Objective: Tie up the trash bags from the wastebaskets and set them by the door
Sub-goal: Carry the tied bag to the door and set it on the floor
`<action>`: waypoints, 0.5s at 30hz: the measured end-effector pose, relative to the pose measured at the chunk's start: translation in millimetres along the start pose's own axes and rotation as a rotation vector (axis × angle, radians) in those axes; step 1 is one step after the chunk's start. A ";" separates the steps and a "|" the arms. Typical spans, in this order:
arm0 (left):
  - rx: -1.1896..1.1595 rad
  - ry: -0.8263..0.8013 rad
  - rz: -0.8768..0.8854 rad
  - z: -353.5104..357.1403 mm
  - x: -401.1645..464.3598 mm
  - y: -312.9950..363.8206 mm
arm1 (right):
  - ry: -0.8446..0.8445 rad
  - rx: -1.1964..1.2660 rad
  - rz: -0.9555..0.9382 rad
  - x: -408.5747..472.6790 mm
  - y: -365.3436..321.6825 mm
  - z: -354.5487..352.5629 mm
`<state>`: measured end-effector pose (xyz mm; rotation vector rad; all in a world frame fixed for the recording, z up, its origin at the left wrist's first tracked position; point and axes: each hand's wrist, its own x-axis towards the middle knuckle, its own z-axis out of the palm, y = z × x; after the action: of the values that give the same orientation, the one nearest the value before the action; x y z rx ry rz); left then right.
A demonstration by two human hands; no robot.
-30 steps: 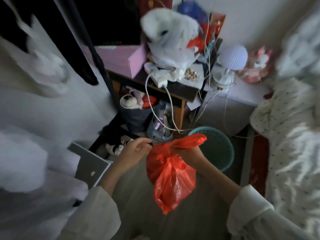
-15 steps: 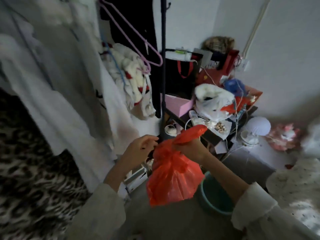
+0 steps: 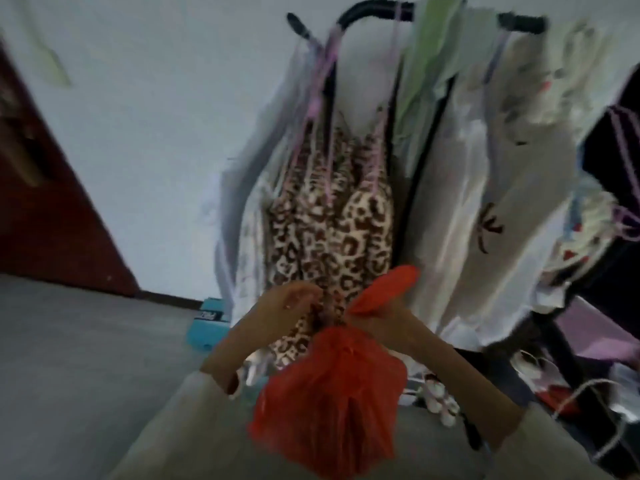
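Tying is under way on the red trash bag point(image 3: 329, 400), which hangs in mid-air in front of the clothes rack point(image 3: 377, 12), its gathered neck level with the hem of the leopard-print garment point(image 3: 332, 216) behind it. Right hand point(image 3: 384, 315) grasps one twisted tail of the bag's mouth, which sticks up and to the right of the neck. Left hand point(image 3: 294, 303), on the other side of the neck, has its fingers curled inward as if pinching the second tail; blur prevents confirming what it grips. Judgement: the knot is not yet seen to be drawn tight. To do the step well, both tails should be pulled apart firmly and evenly, close to the neck, so the knot seats low and the contents stay sealed; thin film of this kind may tear under a jerk. Dark red door point(image 3: 45, 216) stands well to the left of the rack, across bare floor point(image 3: 86, 358), the likely setting-down place.
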<state>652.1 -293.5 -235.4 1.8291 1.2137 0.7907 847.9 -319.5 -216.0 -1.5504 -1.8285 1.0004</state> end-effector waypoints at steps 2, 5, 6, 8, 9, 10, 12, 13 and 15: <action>-0.032 0.097 -0.050 -43.6 -18.7 -22.5 | -0.050 -0.003 -0.061 22.9 -29.1 36.1; -0.033 0.235 -0.128 -114.9 -52.1 -58.3 | -0.107 0.010 -0.115 64.6 -72.8 101.1; -0.024 0.286 -0.164 -145.6 -66.4 -74.8 | -0.143 0.032 -0.112 80.7 -94.9 129.4; 0.020 0.358 -0.196 -207.3 -95.2 -107.4 | -0.215 0.077 -0.110 114.0 -137.6 183.6; 0.039 0.401 -0.213 -231.9 -107.4 -120.9 | -0.243 0.098 -0.114 126.6 -153.8 204.6; 0.056 0.457 -0.236 -261.4 -123.1 -138.9 | -0.276 0.118 -0.123 142.7 -173.1 231.8; 0.066 0.533 -0.286 -300.5 -145.9 -160.3 | -0.307 0.159 -0.141 166.6 -202.7 269.7; 0.081 0.581 -0.315 -322.2 -159.6 -173.0 | -0.342 0.162 -0.162 180.3 -220.7 293.9; 0.121 0.629 -0.353 -357.4 -179.9 -196.8 | -0.374 0.174 -0.179 204.8 -252.9 332.7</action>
<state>207.0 -319.6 -241.2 1.4241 1.9530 1.1454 398.2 -199.8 -216.5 -1.1307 -2.0198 1.3918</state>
